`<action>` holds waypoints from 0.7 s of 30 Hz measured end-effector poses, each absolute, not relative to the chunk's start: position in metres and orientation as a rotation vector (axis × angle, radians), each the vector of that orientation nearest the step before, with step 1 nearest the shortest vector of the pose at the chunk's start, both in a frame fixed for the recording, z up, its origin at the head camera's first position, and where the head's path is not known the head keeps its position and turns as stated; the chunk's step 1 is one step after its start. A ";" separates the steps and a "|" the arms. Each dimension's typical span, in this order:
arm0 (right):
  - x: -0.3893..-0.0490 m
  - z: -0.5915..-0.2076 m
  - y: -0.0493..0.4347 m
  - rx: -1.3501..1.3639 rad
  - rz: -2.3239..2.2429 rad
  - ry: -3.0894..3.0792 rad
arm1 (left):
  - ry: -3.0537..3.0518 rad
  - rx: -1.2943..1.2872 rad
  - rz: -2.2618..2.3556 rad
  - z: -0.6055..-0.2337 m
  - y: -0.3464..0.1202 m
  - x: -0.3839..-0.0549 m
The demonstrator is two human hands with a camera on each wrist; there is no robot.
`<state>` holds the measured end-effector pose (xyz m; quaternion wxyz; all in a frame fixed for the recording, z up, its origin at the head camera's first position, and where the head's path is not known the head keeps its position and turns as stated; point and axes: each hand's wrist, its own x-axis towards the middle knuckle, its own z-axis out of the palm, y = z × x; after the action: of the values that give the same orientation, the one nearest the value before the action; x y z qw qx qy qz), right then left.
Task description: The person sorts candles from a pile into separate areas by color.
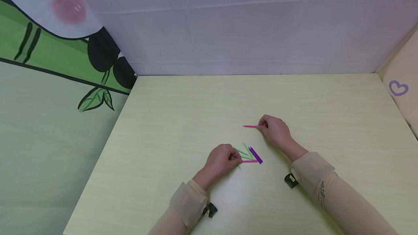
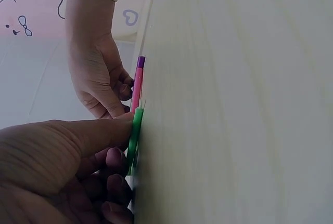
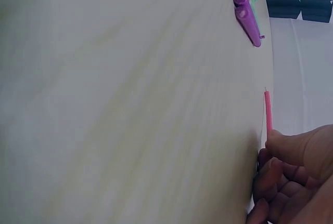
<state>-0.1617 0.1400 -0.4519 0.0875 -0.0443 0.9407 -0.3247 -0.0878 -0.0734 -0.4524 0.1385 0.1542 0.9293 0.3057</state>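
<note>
Left hand (image 1: 223, 160) pinches a green stick (image 2: 134, 136), partly hiding other green sticks (image 1: 247, 149); purple sticks (image 1: 256, 155) lie just beside these. Right hand (image 1: 275, 131) pinches a pink stick (image 1: 250, 126).

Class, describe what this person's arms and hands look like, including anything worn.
The left hand and right hand are gloveless. Both arms wear a long beige fabric sleeve with a broad cuff; the right one bears dark lettering. A small black block with yellow markings shows by each cuff.
</note>
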 end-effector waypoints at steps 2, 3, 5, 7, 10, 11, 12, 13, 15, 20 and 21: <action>-0.162 -0.452 0.140 -0.140 -0.970 2.800 | 2.682 0.439 0.886 -0.451 -0.073 -0.088; -0.162 -0.452 0.141 -0.145 -0.972 2.798 | 2.680 0.437 0.885 -0.451 -0.073 -0.088; -0.162 -0.452 0.141 -0.146 -0.974 2.795 | 2.678 0.436 0.888 -0.450 -0.073 -0.087; -0.162 -0.452 0.141 -0.148 -0.978 2.791 | 2.678 0.436 0.888 -0.450 -0.073 -0.087; -0.162 -0.451 0.140 -0.139 -0.978 2.790 | 2.680 0.439 0.898 -0.449 -0.074 -0.087; -0.162 -0.451 0.140 -0.139 -0.979 2.788 | 2.679 0.439 0.901 -0.449 -0.074 -0.087; -0.162 -0.450 0.141 -0.140 -0.980 2.787 | 2.678 0.437 0.906 -0.448 -0.074 -0.087; -0.162 -0.450 0.141 -0.137 -0.981 2.786 | 2.676 0.435 0.914 -0.448 -0.075 -0.087; -0.161 -0.450 0.140 -0.133 -0.980 2.785 | 2.670 0.431 0.925 -0.448 -0.075 -0.087; -0.161 -0.450 0.140 -0.123 -0.981 2.780 | 2.657 0.415 0.948 -0.448 -0.076 -0.087; -0.161 -0.450 0.140 -0.122 -0.982 2.779 | 2.656 0.413 0.950 -0.449 -0.076 -0.088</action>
<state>-0.1609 0.1400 -0.4498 0.0958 -0.0413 0.9377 -0.3314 -0.0876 -0.0763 -0.4487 0.1447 0.1434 0.9218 0.3298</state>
